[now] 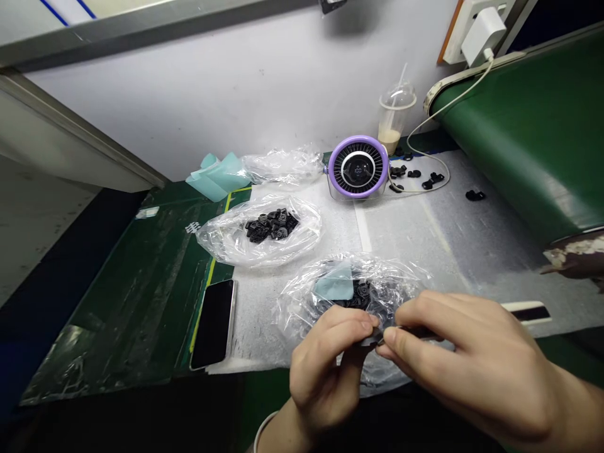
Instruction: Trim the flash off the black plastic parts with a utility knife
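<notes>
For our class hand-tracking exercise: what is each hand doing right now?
Left hand: closed, pinching a thin strip.
Right hand: closed, on the same strip.

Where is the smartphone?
In the head view, the smartphone lies on the green mat at the edge of the white sheet, left of the person's left hand and the plastic bag of black parts.

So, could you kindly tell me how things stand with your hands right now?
Left hand and right hand pinching a small silvery piece. Clear plastic bag of black plastic parts just beyond. Phone off to the left.
</notes>
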Available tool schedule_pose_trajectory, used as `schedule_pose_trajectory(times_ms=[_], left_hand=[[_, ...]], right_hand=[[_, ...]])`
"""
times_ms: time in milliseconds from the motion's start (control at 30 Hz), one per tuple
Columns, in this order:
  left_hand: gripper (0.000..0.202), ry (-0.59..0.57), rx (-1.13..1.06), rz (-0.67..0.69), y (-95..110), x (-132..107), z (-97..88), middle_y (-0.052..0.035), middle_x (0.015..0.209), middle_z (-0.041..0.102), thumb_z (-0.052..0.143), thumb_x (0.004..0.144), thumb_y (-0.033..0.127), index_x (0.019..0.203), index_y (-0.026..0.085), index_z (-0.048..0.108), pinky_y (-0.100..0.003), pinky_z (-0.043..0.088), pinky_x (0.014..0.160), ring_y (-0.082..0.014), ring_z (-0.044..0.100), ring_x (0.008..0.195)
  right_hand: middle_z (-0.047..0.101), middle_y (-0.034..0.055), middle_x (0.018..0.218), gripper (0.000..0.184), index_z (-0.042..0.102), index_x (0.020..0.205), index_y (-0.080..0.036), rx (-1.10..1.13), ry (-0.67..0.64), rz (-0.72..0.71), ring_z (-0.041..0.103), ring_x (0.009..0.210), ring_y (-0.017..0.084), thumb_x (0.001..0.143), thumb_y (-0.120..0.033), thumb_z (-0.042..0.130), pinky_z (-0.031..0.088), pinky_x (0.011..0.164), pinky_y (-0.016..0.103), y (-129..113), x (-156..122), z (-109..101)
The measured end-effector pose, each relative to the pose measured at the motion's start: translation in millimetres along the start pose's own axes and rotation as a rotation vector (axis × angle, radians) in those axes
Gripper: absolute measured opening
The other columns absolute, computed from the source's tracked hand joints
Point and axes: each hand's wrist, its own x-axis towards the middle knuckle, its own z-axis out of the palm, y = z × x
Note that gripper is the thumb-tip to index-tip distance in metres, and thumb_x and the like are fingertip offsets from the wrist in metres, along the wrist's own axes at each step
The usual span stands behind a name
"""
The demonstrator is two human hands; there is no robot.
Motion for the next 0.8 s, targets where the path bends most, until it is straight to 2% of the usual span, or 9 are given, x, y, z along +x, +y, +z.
schedule_pose_trajectory(times_ms=[300, 500, 800], left_hand=[[0.019, 0.026, 0.005, 0.044, -6.1, -3.3, 3.3, -0.0078, 0.105, 0.074, 0.062, 0.099, 0.001, 0.116, 0.007, 0.068, -0.020, 0.062, 0.089, -0.0132, 0.074, 0.099], [0.019, 0.042, 0.029, 0.024, -5.5, -3.7, 5.3, -0.0067, 0.101, 0.075, 0.063, 0.099, 0.004, 0.116, 0.011, 0.069, -0.023, 0.064, 0.081, -0.0141, 0.075, 0.093], [0.020, 0.004, 0.043, -0.011, -2.5, -2.6, 3.5, -0.0066, 0.099, 0.076, 0.065, 0.098, 0.004, 0.115, 0.012, 0.070, -0.025, 0.066, 0.079, -0.0159, 0.076, 0.090]], right_hand=[[0.058, -0.0029, 0.073, 0.014, 0.065, 0.095, -0.025, -0.011, 0.017, 0.037, 0.052, 0.064, 0.014, 0.103, -0.020, 0.056, 0.033, 0.060, 0.032, -2.0, -1.9, 3.1], [0.060, -0.0014, 0.075, 0.016, 0.065, 0.093, -0.024, -0.056, 0.028, 0.015, 0.051, 0.065, 0.016, 0.102, -0.017, 0.053, 0.032, 0.061, 0.034, -1.9, -1.7, 3.0], [0.059, -0.0011, 0.069, 0.020, 0.062, 0.087, -0.021, -0.058, 0.065, -0.015, 0.045, 0.061, 0.017, 0.102, -0.014, 0.052, 0.028, 0.058, 0.035, -1.4, 2.0, -1.3]])
